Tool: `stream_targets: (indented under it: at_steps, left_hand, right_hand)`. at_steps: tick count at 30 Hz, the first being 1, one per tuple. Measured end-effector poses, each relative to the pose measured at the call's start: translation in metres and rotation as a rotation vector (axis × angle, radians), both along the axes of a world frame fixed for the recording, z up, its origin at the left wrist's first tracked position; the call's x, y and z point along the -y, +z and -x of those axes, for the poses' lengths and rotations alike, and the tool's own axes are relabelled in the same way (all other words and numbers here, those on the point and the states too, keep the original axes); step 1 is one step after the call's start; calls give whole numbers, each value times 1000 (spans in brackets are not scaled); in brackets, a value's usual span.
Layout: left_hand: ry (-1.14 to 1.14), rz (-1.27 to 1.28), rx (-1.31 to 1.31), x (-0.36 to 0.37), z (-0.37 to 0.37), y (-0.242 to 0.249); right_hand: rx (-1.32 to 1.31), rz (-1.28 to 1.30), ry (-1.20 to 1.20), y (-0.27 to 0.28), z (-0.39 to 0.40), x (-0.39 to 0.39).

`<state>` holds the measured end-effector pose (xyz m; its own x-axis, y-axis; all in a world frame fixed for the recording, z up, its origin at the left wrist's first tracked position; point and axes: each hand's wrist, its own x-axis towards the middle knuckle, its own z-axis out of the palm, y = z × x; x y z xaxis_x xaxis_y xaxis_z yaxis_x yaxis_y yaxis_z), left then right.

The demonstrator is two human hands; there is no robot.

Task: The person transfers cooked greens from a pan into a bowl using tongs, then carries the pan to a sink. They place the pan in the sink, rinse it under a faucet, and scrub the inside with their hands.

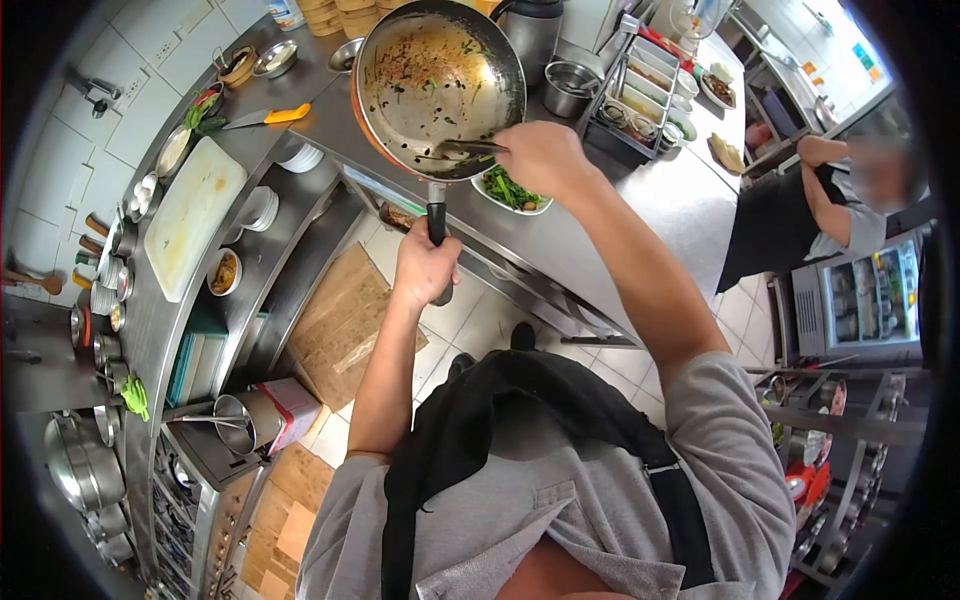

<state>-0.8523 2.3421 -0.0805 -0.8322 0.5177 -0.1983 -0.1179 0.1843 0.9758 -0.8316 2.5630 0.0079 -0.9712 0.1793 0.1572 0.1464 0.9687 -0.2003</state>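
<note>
My left hand [427,262] is closed round the black handle [436,222] of a frying pan [430,75]. The pan is tipped so that its inside faces me, with oily residue, dark bits and scraps of green on it. In my right hand [545,160] is a spatula-like utensil [470,147], its end against the pan's lower right side; its exact shape is partly hidden. Cooked greens [513,188] lie on a white plate [545,207] below the pan's rim, close under my right hand.
A knife with a yellow handle [287,114] and a white cutting board [195,215] are on the left counter. A metal pot [572,90] and a rack of ingredient containers [640,90] stand to the right. Another person [800,215] with folded arms is at the far right.
</note>
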Motion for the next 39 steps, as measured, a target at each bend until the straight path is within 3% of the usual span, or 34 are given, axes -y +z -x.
stream_targets:
  at_steps: [10, 17, 21, 24, 29, 35, 39]
  left_hand:
    - [20, 163, -63, 1, -1, -3]
    - [-5, 109, -55, -1, 1, -5]
    - [-1, 90, -50, 0, -2, 2]
    - [-4, 99, -42, 2, -3, 2]
    - [14, 129, -40, 2, -2, 0]
    - [2, 107, -62, 7, 5, -5]
    - [7, 81, -44, 4, 2, -2]
  right_hand:
    - [223, -260, -23, 23, -52, -55]
    - [10, -190, 68, 16, -31, -20]
    - [179, -211, 35, 4, -6, -9]
    - [276, -251, 6, 34, -24, -22]
    - [168, -275, -2, 20, -48, -57]
    - [48, -166, -29, 29, -48, -47]
    - [131, -192, -25, 17, -19, -30]
